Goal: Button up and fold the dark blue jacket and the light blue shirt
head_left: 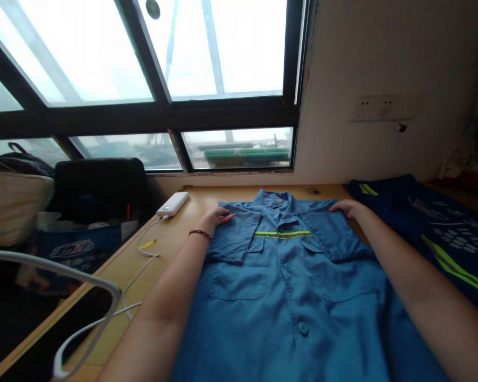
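A blue short-sleeved work shirt (239,329) lies front up, its collar at the far end. Both sleeves are folded inward over the chest, and a yellow-green reflective stripe (282,234) crosses it. My left hand (215,216), with a dark braided bracelet (200,232) on its wrist, touches the left shoulder edge with fingers stretched and slightly apart. At the opposite shoulder, my right hand (346,208) rests its outstretched fingertips on the folded edge. Buttons run down the front between two chest pockets. The shirt's bottom end is out of frame.
On the wooden table (199,199), a white power bank (172,205) stands left, with a white cable (141,249). A navy garment (434,223) with reflective stripes lies right. Windows (231,53) and a wall socket (386,107) are behind; a black chair (103,185) and bags stand left.
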Demonstrator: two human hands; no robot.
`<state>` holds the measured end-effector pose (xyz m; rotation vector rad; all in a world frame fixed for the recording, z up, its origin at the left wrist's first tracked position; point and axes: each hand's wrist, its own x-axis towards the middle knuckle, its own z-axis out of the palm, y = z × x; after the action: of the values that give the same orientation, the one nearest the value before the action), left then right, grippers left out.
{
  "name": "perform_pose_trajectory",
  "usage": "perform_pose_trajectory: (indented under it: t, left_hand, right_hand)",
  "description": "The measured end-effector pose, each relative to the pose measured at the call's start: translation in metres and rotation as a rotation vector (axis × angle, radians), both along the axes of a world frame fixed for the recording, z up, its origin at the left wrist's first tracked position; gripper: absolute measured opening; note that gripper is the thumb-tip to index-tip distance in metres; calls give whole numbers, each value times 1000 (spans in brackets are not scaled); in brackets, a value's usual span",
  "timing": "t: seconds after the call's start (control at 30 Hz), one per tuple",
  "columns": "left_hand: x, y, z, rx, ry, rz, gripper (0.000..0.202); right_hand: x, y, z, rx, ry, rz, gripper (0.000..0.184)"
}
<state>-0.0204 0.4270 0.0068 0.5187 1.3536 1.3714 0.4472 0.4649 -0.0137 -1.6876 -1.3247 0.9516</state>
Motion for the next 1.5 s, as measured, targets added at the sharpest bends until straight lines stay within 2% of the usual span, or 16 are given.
perform_pose_trajectory:
  t: [0.1,0.17,0.27,0.37,0.43,0.53,0.6,0.7,0.77,0.87,0.93,1.0,1.1,1.23,1.4,1.5]
  left_hand:
    - [2,14,2,-69,40,-29,27]
    - [6,30,9,-18,60,-30,27]
    - [16,58,34,281,112,-26,26]
    - [28,73,69,682,135,2,24]
    - [35,65,90,828,109,16,24]
    - [43,23,106,877,63,-3,26]
    - [43,-17,101,837,46,-23,27]
    - [28,-88,73,722,188,-98,27]
    - [9,-135,45,600,482,-189,22]
    - [-18,-198,2,433,936,-395,23]
    - [-26,-229,-15,420,1190,-388,41]
    - [-23,-247,-19,476,1418,-376,54]
    - [-8,-256,-9,606,1775,-424,48]
    - [7,-254,13,695,2044,-429,24]
    - [-6,-277,31,769,2006,-156,23]
    - [-18,-306,18,755,1901,-112,23]
  right_hand:
    - [3,19,-2,3,30,-107,16]
    - [4,35,5,46,45,-183,17]
    - [8,58,35,227,75,-272,24]
    - [14,72,80,534,146,-326,31]
    - [19,67,109,649,176,-323,34]
    - [29,32,135,687,209,-240,41]
    - [35,-11,135,688,208,-136,43]
    - [44,-94,110,612,40,-6,45]
    - [47,-153,79,505,-189,10,59]
    - [49,-228,27,230,-457,216,68]
    - [46,-259,1,255,-597,427,62]
    - [42,-275,-11,372,-752,564,57]
    - [35,-274,-8,513,-967,648,55]
    - [31,-263,19,590,-1067,676,54]
    - [36,-296,66,562,-1047,565,52]
    - [40,-334,63,522,-1032,557,52]
